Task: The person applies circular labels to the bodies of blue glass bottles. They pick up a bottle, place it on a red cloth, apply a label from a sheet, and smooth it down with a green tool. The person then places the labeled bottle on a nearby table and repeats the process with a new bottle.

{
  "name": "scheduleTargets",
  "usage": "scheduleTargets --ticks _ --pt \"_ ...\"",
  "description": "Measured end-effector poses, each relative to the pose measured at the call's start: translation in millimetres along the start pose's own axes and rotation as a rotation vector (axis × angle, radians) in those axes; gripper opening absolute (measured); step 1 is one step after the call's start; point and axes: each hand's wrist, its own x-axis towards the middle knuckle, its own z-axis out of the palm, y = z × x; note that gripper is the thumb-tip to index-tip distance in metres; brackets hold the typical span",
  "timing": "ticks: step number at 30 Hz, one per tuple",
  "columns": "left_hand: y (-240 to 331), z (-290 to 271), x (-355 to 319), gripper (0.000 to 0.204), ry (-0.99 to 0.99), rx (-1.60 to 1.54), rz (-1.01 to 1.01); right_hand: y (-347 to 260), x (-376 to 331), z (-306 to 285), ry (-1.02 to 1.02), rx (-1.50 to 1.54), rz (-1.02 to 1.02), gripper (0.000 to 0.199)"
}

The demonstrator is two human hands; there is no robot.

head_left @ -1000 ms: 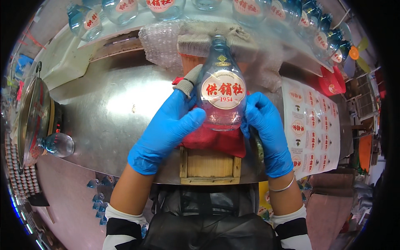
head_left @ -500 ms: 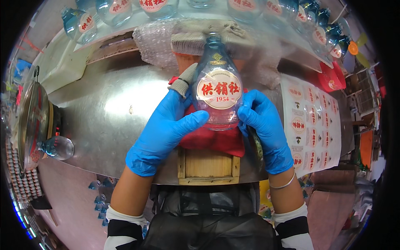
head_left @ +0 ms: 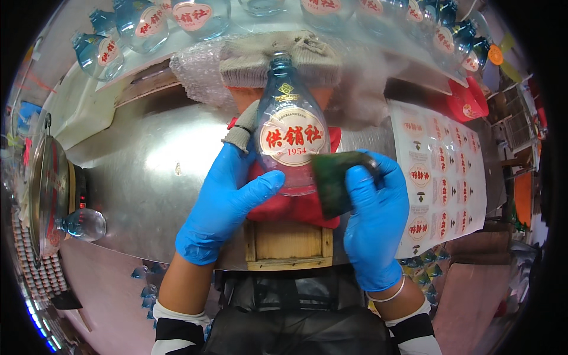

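A clear blue glass bottle with a round cream label and red lettering leans back, its neck against a folded grey knit pad. Its base rests on a red cloth over a wooden box-like stand. My left hand, in a blue glove with a grey knit sleeve on one finger, grips the bottle's left side, thumb on the front. A flat dark-green scraper-like piece is in my gloved right hand. Its edge overlaps the label's lower right; whether it touches is unclear.
A sheet of red-and-black transfers lies on the metal table at right. Several labelled blue bottles line the far shelf. At left, a small bottle lies beside a round metal pan. A red container stands far right.
My right hand has let go of the bottle's right side and swung the dark-green piece up to its front. The left hand keeps its grip. The whole view has shifted slightly.
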Motion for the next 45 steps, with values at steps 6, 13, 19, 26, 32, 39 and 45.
scheduleTargets --ticks 6,13,19,26,32,39,45 --pt "3 2 0 0.088 -0.023 0.035 -0.008 22 4 -16 0.181 -0.1 0.031 0.019" --pt "-7 -8 -2 0.097 -0.043 0.226 0.121 -10 6 -23 -0.313 -0.852 -0.92 0.023" --pt "-13 -2 -5 0.094 0.124 0.545 0.222 -15 -9 -18 -0.504 -1.071 -1.22 0.034" --pt "-15 -2 -10 0.093 0.137 0.743 0.256 -15 -17 -17 -0.525 -1.142 -1.21 0.033" --pt "-12 -14 -4 0.108 0.07 0.652 0.273 -22 12 -57 -0.598 -0.907 -1.023 0.026" --pt "3 -18 7 0.089 -0.048 0.549 0.167 9 47 -54 -0.153 -0.157 -0.104 0.005" --pt "21 0 35 0.057 0.057 0.135 -0.165 9 34 -9 -0.454 -0.116 0.221 0.029"
